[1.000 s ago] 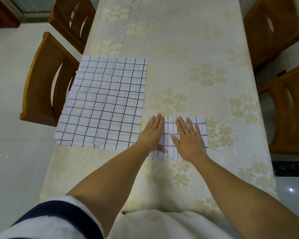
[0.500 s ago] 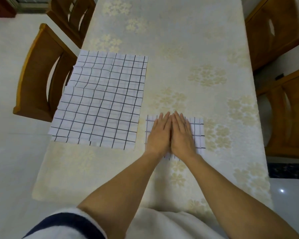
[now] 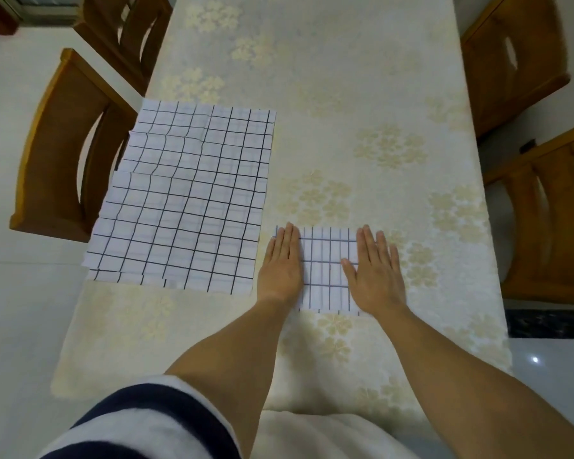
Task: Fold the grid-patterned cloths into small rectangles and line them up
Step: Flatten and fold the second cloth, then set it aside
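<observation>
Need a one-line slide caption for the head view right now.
Both hands, left and right, press flat on a folded grid cloth beside the unfolded grid cloths.

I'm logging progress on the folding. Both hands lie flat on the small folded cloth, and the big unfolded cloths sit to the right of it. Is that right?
Not quite. The head view shows the big unfolded cloths to the left of the small folded cloth, not the right. The rest stands: the left hand and right hand both lie flat on it.

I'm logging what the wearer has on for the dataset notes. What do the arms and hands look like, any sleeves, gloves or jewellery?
Both forearms are bare. The left hand and right hand show no gloves, rings or watch. A white sleeve with a dark navy band covers the left upper arm.
</observation>
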A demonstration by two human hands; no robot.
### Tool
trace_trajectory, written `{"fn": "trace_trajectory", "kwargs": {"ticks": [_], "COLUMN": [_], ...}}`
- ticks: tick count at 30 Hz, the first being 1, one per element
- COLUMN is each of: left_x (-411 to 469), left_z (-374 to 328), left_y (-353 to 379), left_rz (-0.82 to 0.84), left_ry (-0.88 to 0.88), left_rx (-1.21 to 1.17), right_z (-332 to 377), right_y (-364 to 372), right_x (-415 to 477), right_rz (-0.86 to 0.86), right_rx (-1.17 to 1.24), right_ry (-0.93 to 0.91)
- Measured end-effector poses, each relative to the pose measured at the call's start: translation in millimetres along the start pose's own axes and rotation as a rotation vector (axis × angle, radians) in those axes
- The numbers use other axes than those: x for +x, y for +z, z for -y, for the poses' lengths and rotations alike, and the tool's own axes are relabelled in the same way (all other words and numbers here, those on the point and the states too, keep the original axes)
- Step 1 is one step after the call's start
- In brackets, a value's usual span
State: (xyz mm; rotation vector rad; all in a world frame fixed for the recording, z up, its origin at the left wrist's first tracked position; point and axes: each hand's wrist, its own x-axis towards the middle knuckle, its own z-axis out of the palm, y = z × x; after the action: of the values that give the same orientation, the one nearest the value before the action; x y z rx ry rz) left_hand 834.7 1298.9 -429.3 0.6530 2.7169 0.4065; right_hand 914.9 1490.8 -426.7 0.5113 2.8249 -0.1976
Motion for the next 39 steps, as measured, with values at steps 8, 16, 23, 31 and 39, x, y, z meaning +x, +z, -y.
{"fn": "trace_trajectory", "kwargs": {"ticks": [8, 16, 23, 31, 39], "left_x": [-4.0, -3.5, 10.3, 23.3, 26.3], "left_z": [2.4, 9.3, -11.1, -17.1, -28.3], "left_y": [-19.1, -44.3, -54.1, -46.8, -40.6], "left_rz": [0.124, 0.128, 0.400, 0.497, 0.534], "left_ry": [0.005, 0.099, 0.220, 0.112, 0.030], "left_rx": [0.147, 0.286, 0.034, 0.216, 0.254], "right_z": [-18.1, -5.9, -6.4, -25.6, -0.1], "right_y": [-4.9, -28.1, -40.5, -47.6, -56.9], "right_x": [2.9, 10.4, 21.8, 2.1, -23.9], "right_rz": [0.053, -0.011, 0.053, 0.281, 0.047], "right_rx": [0.040, 0.210, 0.617, 1.030, 0.724], "right_ry": [0.021, 0.197, 0.589, 0.491, 0.289]}}
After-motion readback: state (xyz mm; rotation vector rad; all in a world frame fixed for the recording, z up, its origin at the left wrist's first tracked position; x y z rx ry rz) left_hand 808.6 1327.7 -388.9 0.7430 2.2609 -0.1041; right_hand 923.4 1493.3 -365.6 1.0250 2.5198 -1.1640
